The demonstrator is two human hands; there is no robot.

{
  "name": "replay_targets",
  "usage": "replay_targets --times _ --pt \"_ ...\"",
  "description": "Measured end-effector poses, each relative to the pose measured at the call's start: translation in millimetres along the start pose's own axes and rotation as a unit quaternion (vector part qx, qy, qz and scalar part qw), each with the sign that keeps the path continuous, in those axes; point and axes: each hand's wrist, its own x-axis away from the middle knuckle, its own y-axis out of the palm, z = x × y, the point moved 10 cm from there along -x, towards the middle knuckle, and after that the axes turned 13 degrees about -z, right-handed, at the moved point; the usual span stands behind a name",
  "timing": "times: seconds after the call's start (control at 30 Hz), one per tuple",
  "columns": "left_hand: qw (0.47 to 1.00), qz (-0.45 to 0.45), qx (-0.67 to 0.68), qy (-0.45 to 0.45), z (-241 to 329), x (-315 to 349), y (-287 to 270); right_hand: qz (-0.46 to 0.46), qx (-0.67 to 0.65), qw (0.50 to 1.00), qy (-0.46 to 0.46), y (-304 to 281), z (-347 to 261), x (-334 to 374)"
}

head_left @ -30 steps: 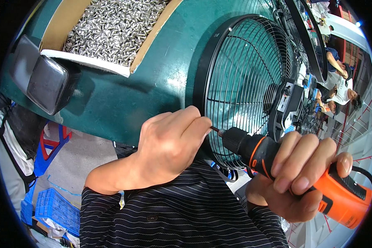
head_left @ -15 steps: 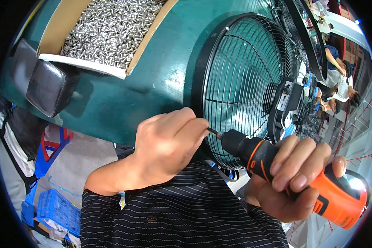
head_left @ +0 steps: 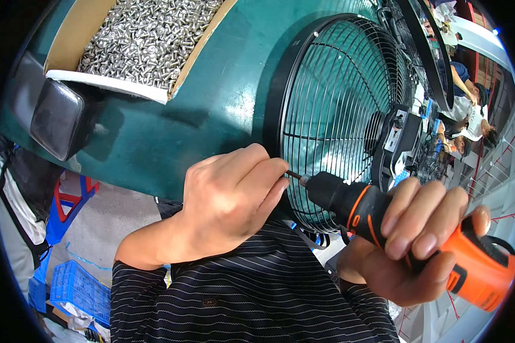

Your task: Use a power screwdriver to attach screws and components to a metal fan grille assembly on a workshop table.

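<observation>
My right hand point(head_left: 423, 246) is wrapped round an orange and black cordless screwdriver point(head_left: 480, 266), which lies aslant with its nose toward my left hand. The thin driver bit point(head_left: 294, 175) reaches the pinched fingertips of my left hand point(head_left: 234, 194). Whatever those fingertips hold at the bit's end is hidden. Just beyond my left hand stands a black fan guard point(head_left: 343, 91), a round wire grille with a broad rim; my fingers are close to the rim's near side, and whether they touch it I cannot tell. A black motor housing point(head_left: 396, 140) sits at the grille's hub.
An open cardboard box point(head_left: 111, 86) full of silver screws point(head_left: 149, 43) stands on the green tabletop point(head_left: 212, 108). Beside it is a dark glossy block point(head_left: 57, 120). Another fan guard point(head_left: 420, 51) rises at the far right. A blue crate point(head_left: 80, 291) is on the floor; people work farther off.
The screwdriver and my right hand have shifted slightly to the right, with more of the bit showing. My left hand keeps its pinch. The screw box appears a little farther left.
</observation>
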Motion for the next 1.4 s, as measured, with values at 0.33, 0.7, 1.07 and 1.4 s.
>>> replay_targets --times 0.33,0.7,1.07,1.4 --pt "1.0 -0.001 -0.007 -0.012 0 0 4 -0.083 -0.04 0.995 0.05 -4 23 -21" --pt "1.0 -0.003 -0.007 -0.011 -1 3 6 -0.036 -0.03 0.994 0.094 -16 32 -25" --pt "0.998 -0.038 0.019 -0.044 -1 -5 7 -0.092 -0.112 0.985 0.099 -16 43 -42" --pt "0.999 -0.035 0.021 -0.029 0 -6 7 -0.114 -0.111 0.986 0.057 -3 28 -28"
